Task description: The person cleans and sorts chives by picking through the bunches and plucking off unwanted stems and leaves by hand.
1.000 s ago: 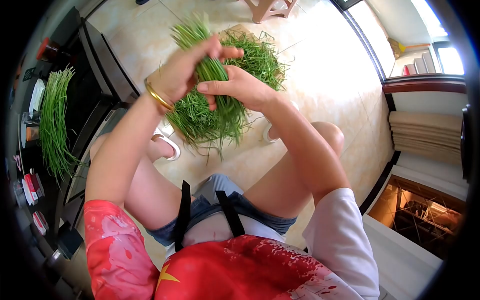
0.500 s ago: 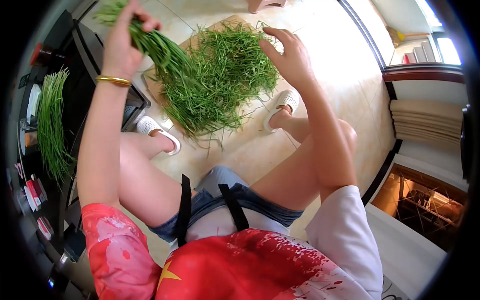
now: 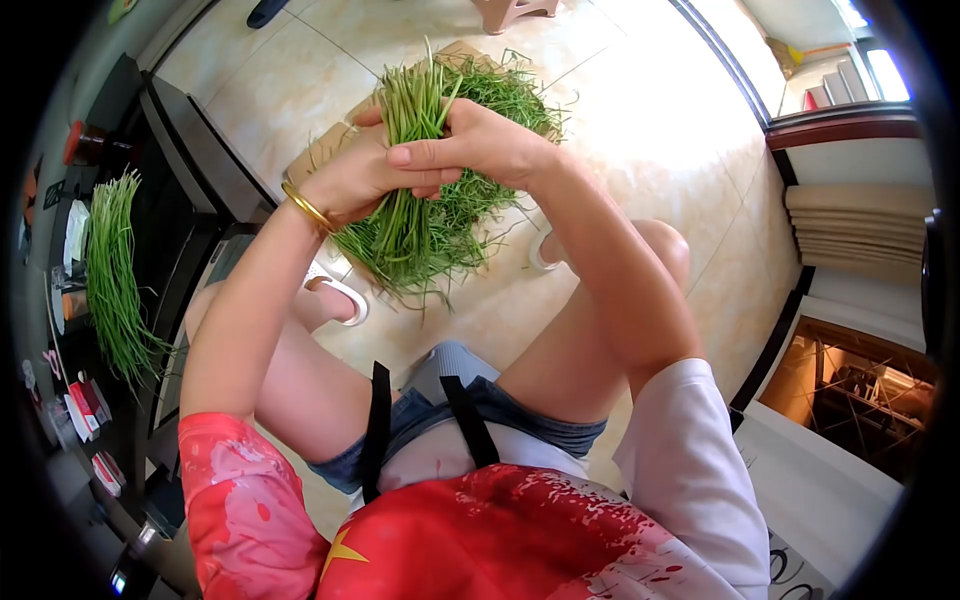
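Observation:
My left hand, with a gold bangle at its wrist, is closed round a bunch of chives. From the other side my right hand also wraps the bunch, its thumb lying over the left fingers. Pale cut ends point away from me, while the green leaves hang toward me. Beneath the hands, a tangled heap of loose chives covers much of a flattened cardboard sheet on the floor. Some of the fingers behind the bunch are hidden.
A second bunch of chives lies on the dark cabinet top to my left, near a red-lidded jar and small packets. Ahead is a pinkish stool and a dark slipper. My white clogs flank the heap.
My left hand has brought the bunch from the upper left to the middle over the heap. The right hand, open and apart before, has moved left and closed on it.

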`<move>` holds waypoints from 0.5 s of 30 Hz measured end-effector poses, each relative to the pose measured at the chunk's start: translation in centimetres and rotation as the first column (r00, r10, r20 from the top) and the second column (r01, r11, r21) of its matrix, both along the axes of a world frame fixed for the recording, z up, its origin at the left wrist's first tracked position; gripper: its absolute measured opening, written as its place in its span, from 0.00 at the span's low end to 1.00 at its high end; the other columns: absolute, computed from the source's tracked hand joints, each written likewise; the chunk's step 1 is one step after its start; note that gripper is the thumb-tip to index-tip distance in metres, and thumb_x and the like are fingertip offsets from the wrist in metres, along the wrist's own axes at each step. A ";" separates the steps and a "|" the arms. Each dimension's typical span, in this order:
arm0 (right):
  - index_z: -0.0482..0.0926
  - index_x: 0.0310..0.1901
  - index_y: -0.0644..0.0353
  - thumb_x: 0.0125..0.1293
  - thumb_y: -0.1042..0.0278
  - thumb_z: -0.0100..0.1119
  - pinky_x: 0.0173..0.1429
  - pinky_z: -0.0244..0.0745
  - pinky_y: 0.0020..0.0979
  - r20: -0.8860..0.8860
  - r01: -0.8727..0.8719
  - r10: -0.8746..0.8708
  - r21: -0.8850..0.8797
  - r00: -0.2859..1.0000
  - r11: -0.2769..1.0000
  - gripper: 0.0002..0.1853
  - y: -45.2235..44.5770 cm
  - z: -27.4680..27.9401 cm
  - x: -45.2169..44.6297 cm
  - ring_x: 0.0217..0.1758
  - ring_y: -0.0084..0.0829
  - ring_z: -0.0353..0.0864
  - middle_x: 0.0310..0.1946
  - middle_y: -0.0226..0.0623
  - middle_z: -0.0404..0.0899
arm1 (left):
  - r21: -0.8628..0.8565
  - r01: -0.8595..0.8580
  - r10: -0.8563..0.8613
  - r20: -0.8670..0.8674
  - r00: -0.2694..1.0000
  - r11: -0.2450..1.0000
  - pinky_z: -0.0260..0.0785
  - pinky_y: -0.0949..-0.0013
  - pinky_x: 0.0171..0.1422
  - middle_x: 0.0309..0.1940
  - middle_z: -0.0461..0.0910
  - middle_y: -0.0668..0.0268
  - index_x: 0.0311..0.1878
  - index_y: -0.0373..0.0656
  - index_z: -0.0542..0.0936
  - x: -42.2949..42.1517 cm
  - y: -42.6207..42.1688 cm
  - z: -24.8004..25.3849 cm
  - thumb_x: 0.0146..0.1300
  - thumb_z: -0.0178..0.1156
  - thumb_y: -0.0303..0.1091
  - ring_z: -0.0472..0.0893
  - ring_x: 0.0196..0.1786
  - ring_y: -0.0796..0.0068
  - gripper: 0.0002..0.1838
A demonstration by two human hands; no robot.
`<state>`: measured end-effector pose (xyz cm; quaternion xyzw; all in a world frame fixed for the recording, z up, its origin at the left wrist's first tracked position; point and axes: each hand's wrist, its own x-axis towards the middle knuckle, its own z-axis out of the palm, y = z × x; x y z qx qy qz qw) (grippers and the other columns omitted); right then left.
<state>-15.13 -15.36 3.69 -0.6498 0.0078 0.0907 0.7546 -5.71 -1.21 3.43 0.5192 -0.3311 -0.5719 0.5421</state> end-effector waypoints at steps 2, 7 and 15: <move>0.72 0.59 0.63 0.63 0.56 0.64 0.34 0.74 0.21 -0.018 -0.009 0.009 0.012 1.000 1.000 0.27 0.2 -0.1 -0.1 0.32 0.19 0.76 0.37 0.33 0.79 | 0.042 0.030 -0.025 -0.112 0.993 0.999 0.68 0.75 0.38 0.30 0.77 0.69 0.41 0.41 0.77 0.6 0.2 -0.9 0.55 0.68 0.28 0.77 0.35 0.80 0.12; 0.74 0.52 0.65 0.68 0.59 0.55 0.35 0.77 0.25 0.023 0.221 -0.222 0.048 0.975 0.974 0.18 0.3 -0.4 0.1 0.34 0.25 0.79 0.39 0.39 0.81 | 0.056 -0.052 0.050 0.042 0.998 0.997 0.67 0.77 0.36 0.28 0.78 0.71 0.39 0.41 0.78 -0.2 -0.3 -2.7 0.57 0.66 0.33 0.76 0.30 0.82 0.10; 0.75 0.39 0.56 0.72 0.62 0.49 0.51 0.77 0.37 0.123 0.381 -0.718 0.780 0.685 0.497 0.08 -10.0 0.1 -0.9 0.41 0.31 0.77 0.33 0.32 0.76 | 0.444 0.212 -0.492 0.786 0.374 0.871 0.71 0.60 0.36 0.27 0.81 0.60 0.37 0.42 0.80 1.3 1.5 -7.4 0.55 0.64 0.38 0.82 0.32 0.62 0.11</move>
